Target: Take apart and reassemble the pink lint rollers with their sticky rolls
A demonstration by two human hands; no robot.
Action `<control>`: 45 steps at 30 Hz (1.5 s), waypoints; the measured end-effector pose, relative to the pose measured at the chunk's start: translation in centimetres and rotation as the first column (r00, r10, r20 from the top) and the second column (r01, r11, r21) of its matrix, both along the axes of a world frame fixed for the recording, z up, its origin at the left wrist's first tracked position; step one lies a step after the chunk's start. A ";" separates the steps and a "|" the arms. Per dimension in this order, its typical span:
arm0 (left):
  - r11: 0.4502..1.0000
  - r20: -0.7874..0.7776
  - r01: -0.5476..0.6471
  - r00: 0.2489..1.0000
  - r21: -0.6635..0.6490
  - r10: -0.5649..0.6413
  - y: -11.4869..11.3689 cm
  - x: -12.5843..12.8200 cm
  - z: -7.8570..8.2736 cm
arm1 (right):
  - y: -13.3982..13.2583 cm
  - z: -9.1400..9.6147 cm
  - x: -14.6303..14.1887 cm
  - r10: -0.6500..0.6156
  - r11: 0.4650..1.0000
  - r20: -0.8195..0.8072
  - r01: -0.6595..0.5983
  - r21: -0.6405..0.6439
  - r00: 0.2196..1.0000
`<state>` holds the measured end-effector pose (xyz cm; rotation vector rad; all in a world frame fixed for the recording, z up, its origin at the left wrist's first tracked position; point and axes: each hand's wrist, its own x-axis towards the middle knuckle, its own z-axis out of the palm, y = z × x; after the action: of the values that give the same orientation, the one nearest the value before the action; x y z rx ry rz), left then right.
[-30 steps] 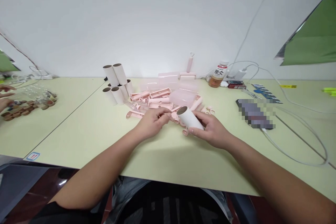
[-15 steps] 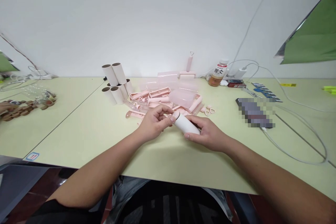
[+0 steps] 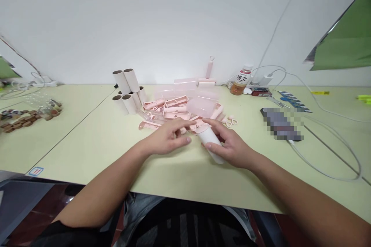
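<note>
My right hand is wrapped round a white paper roll that now carries a pink cap on its far end. My left hand hovers just left of that end, fingers partly stretched toward the cap, holding nothing that I can see. Right behind both hands lies a heap of pink plastic roller parts and pale pink translucent covers. Several bare cardboard tubes are stacked to the left of the heap.
An assembled pink lint roller stands at the wall. A drink bottle, a charger with white cables and a phone lie to the right. Small brown items sit on the neighbouring table at far left.
The left hand pressed a pink piece onto the roll's open end and then let go, opening. The right hand turned the roll and drew it nearer. A person's hands at far left left the view.
</note>
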<state>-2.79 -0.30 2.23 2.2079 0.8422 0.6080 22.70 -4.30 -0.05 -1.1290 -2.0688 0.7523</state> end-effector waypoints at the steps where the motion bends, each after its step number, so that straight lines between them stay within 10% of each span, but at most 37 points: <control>1: 0.997 -0.082 -0.066 0.994 0.033 0.069 0.1 -0.4 0.4 | 0.0 0.1 0.1 -0.018 1.000 -0.035 0.017 -0.004 0.999; 6: 0.957 -0.638 -0.154 0.718 0.246 0.279 0.0 -1.2 0.7 | 0.4 0.2 0.5 -0.109 0.991 -0.228 0.088 -0.098 0.968; 12: 0.958 -0.765 -0.079 0.585 0.276 0.268 -0.9 0.0 0.2 | 0.5 0.0 0.5 -0.132 0.986 -0.290 0.097 -0.132 0.948; 19: 0.984 -0.705 -0.053 0.691 0.170 0.159 -1.4 -0.8 0.7 | 0.5 0.0 0.6 -0.177 0.981 -0.324 0.139 -0.137 0.929; 28: 0.989 -0.772 0.001 0.625 0.149 0.116 -1.6 -1.2 0.7 | 0.4 0.1 0.2 -0.129 0.980 -0.361 0.064 -0.187 0.923; 39: 0.991 -0.470 -0.073 0.875 0.110 0.116 -1.2 0.6 -0.5 | 1.1 0.3 0.4 -0.305 0.952 -0.523 0.239 -0.191 0.796; 45: 0.916 -0.036 -0.210 0.977 -0.342 0.210 0.1 0.9 -1.7 | 1.0 0.5 0.4 -0.308 0.951 -0.508 0.273 -0.146 0.804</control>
<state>-1.87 -0.22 0.58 1.8137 1.1053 0.5170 23.13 -3.26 0.47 -1.0913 -1.3811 0.8642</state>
